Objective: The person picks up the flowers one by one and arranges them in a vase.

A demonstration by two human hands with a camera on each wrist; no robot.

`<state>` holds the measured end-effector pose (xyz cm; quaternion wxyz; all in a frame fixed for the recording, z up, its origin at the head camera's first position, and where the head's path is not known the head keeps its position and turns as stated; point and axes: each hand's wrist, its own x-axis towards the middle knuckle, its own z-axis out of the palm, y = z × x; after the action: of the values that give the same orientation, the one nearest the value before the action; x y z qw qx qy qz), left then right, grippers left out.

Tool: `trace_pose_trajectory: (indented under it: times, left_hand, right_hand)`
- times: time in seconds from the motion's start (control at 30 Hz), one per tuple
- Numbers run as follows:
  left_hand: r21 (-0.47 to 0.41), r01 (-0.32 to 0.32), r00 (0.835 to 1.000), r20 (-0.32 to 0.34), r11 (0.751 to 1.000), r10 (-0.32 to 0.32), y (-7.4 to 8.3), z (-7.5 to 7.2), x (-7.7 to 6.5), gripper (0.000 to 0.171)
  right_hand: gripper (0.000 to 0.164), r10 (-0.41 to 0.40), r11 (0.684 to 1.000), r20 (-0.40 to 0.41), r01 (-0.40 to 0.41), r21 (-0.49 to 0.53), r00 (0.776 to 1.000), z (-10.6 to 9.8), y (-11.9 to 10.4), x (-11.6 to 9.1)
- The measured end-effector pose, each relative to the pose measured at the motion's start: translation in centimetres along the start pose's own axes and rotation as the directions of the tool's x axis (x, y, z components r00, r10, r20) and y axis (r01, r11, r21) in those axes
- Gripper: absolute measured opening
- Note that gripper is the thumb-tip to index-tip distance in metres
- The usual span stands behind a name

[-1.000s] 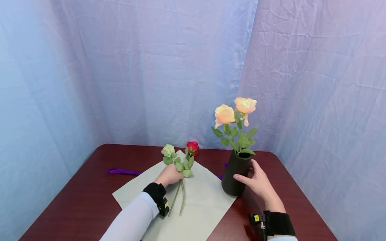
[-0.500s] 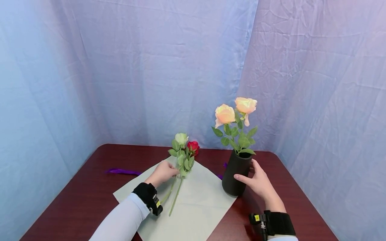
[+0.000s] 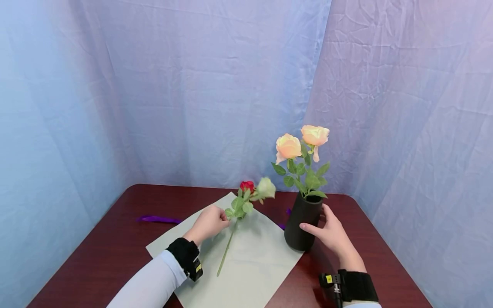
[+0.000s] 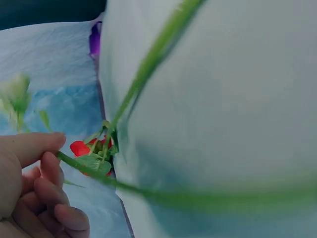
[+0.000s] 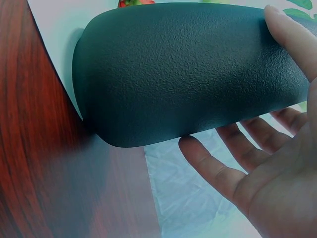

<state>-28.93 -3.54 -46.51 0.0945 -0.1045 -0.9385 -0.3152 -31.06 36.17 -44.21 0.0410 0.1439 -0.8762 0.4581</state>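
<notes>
My left hand (image 3: 208, 223) pinches the green stem of a pale green-white rose (image 3: 265, 188) between thumb and forefinger. Its bloom is tilted to the right, and the lower stem (image 4: 213, 199) is blurred in the left wrist view. A red rose (image 3: 247, 186) lies on a pale sheet of wrapping paper (image 3: 254, 265), its stem (image 3: 226, 251) pointing toward me. On the right, my right hand (image 3: 334, 233) holds a black vase (image 3: 302, 224), thumb on one side and fingertips on the other. Two peach roses (image 3: 288, 146) stand in the vase.
Purple ribbon (image 3: 158, 219) lies left of the paper, with another bit (image 3: 282, 226) beside the vase. The dark reddish-brown table (image 3: 96, 256) ends at a back edge before a pale blue curtain (image 3: 200, 107).
The left hand has moved slightly left with the pale rose, and its bloom has swung from left of the red rose to its right. The right hand and vase stay put.
</notes>
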Motion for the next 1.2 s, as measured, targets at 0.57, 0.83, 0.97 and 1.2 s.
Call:
trace_pose_trajectory:
  times: [0.57,0.83,0.97,1.2]
  left_hand:
    - [0.223,-0.162,0.984,0.105,0.961,0.142,-0.9,0.6,-1.3,0.044]
    - [0.178,-0.106,0.988,0.128,0.978,0.084,-1.5,0.7,-1.4,0.038]
    - [0.128,-0.054,0.989,0.140,0.990,0.036,-1.2,-0.2,-1.3,0.039]
    - [0.072,-0.006,0.997,0.080,0.997,0.000,0.2,-2.8,-0.6,0.028]
  right_hand:
    - [0.101,-0.006,1.000,0.013,0.006,0.008,1.000,-0.2,-0.2,0.0]
    - [0.101,0.001,1.000,0.005,-0.001,0.013,1.000,0.0,0.3,0.2]
    - [0.100,-0.002,1.000,0.001,0.002,0.008,1.000,0.0,0.2,0.2]
    - [0.099,-0.003,1.000,-0.004,0.003,-0.005,1.000,-0.1,0.0,0.1]
